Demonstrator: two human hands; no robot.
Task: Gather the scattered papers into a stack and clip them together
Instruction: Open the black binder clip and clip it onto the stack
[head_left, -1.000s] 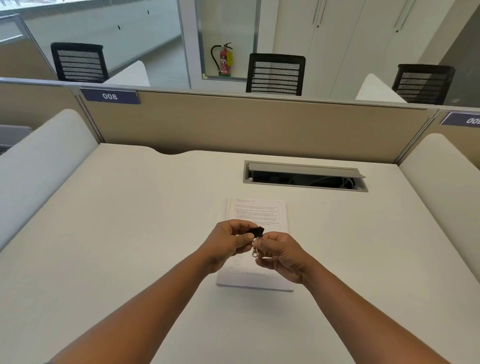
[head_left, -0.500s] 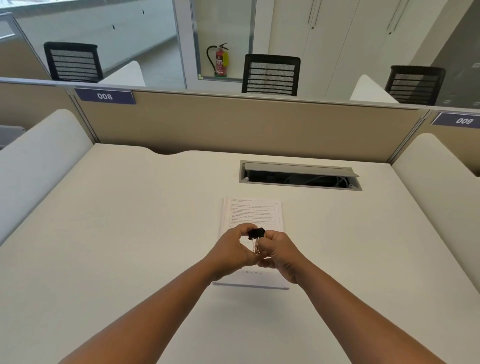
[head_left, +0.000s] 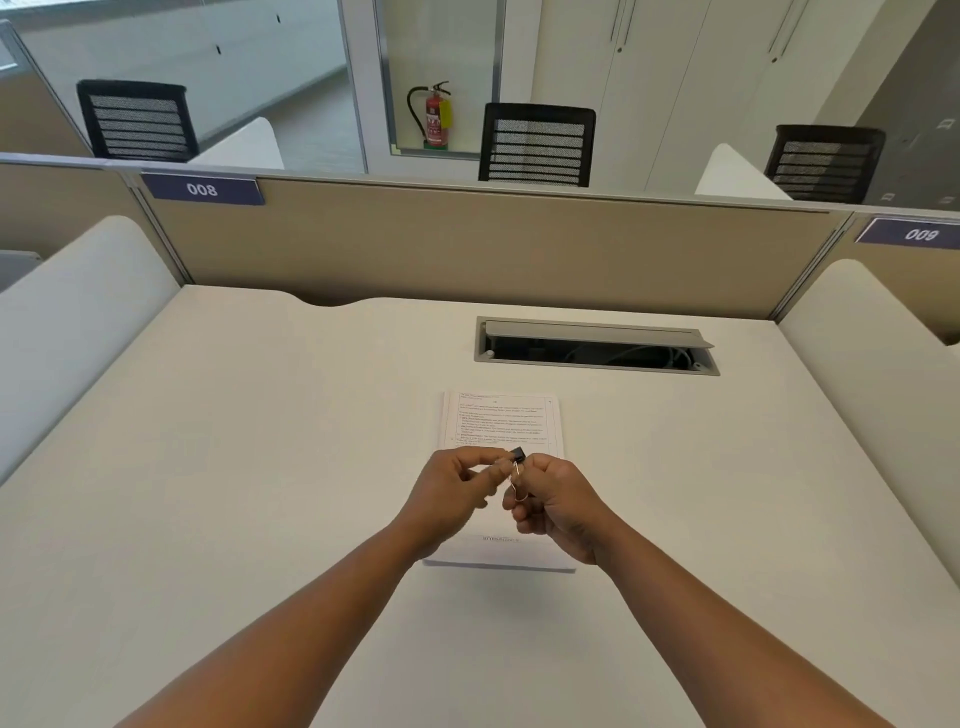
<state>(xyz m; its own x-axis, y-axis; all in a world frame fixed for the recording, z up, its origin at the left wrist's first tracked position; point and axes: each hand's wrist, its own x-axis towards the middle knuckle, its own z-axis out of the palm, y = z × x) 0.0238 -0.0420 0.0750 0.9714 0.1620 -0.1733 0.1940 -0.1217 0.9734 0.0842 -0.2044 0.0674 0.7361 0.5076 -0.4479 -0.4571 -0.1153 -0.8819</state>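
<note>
head cam | worn, looks forward-down | desk near | partition beyond

Paper stack on desk, centre; cable hatch behind stack, slightly right; left hand and right hand above stack, binder clip pinched between; partition behind desk.

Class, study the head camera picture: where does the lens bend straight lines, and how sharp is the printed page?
Head view: the partition top rail bows, wide-angle distortion; text on the paper stack is too soft to read; shadows under the stack are faint, lighting even.
</note>
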